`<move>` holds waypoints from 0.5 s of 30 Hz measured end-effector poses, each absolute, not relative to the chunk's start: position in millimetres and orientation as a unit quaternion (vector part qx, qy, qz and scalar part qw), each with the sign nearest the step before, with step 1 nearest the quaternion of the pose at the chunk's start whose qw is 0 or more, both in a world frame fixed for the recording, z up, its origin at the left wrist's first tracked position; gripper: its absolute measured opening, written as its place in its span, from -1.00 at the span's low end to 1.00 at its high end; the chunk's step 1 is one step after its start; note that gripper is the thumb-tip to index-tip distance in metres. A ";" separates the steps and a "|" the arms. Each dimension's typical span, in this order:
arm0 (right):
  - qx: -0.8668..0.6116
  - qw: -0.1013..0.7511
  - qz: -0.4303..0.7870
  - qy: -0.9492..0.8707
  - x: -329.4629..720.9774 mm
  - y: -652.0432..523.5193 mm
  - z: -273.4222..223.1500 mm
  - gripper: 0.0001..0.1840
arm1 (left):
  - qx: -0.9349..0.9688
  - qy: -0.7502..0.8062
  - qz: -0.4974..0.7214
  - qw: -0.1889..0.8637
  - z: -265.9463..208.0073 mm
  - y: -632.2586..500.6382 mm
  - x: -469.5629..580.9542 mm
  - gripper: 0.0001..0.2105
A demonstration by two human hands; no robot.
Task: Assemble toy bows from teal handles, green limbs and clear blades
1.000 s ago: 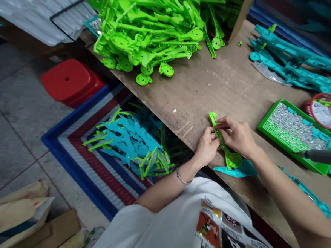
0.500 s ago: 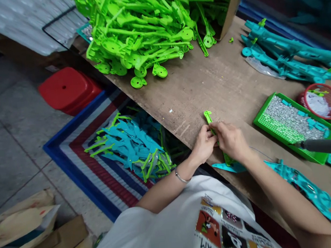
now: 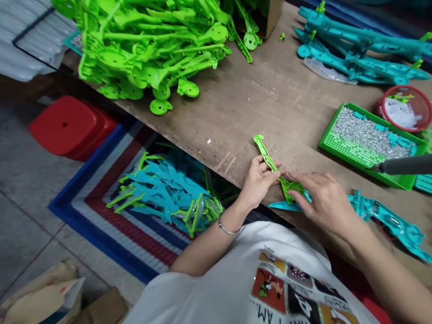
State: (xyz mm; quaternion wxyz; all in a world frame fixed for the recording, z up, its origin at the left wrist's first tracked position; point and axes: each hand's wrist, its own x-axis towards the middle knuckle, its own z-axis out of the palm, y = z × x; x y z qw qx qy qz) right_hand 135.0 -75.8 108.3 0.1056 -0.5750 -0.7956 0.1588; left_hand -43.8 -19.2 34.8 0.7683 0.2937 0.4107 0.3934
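Note:
A long bright green plastic part [image 3: 267, 154] is pinched in my left hand [image 3: 259, 181], with its narrow hooked end pointing away from me. The wider lower end of that part lies beside my right hand [image 3: 324, 203]. My right thumb and fingers are spread apart there, and I cannot tell whether they touch it. Beneath the hands, a turquoise plastic piece [image 3: 283, 206] lies at the table edge, partly covered. To the right, a turquoise frame-like part [image 3: 394, 221] rests behind my right forearm.
Green parts [image 3: 148, 43] are heaped on the brown table [image 3: 230, 106]. A green basket [image 3: 372, 168] holds small metal pieces; a dark rod-shaped tool [image 3: 416, 165] juts over it. Near it stands a red basket [image 3: 424, 105]. Below are a blue-edged crate [image 3: 91, 240] and red stool [image 3: 65, 123].
My right hand has moved off the middle of the green part, down and right, its fingers opening. My left hand still grips the part, now more exposed. The camera view has shifted slightly.

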 end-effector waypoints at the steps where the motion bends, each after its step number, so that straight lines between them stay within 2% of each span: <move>1: -0.580 0.098 0.129 -0.798 132.0 -79.8 104.7 -0.57 | 0.296 0.409 0.397 0.766 34.5 -20.0 -43.6 -0.44; 6: -0.606 0.096 0.094 -0.784 117.5 -92.8 90.3 -0.70 | 0.296 0.410 0.403 0.763 30.3 -20.5 -41.8 -0.40; 15: -0.609 0.082 0.055 -0.787 112.2 -94.5 79.9 -0.73 | 0.325 0.418 0.407 0.744 29.6 -20.7 -40.5 -0.39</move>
